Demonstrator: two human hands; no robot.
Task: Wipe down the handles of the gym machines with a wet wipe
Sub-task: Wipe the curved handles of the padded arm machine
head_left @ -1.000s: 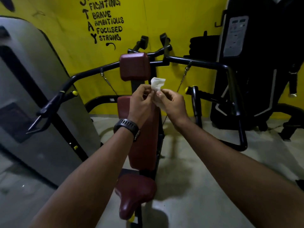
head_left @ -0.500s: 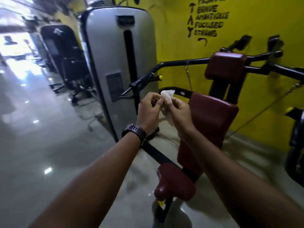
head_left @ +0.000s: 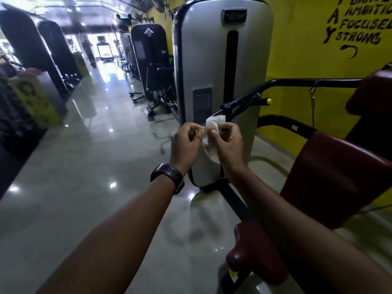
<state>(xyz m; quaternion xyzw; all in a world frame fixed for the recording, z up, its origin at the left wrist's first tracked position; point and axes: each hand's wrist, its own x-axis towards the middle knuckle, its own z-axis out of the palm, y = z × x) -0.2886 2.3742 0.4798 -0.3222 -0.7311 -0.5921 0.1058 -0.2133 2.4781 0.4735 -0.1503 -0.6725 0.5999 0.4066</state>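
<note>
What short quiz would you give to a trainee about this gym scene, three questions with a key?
1. True or false: the wet wipe lies on the red seat.
2. Which wrist carries the black watch? A) left B) right C) neither
3. Fill in: the black handle behind the wipe has a ___ end cap.
Key: 1 false, the left hand and right hand both pinch it in the air; 2 A; 3 yellow.
</note>
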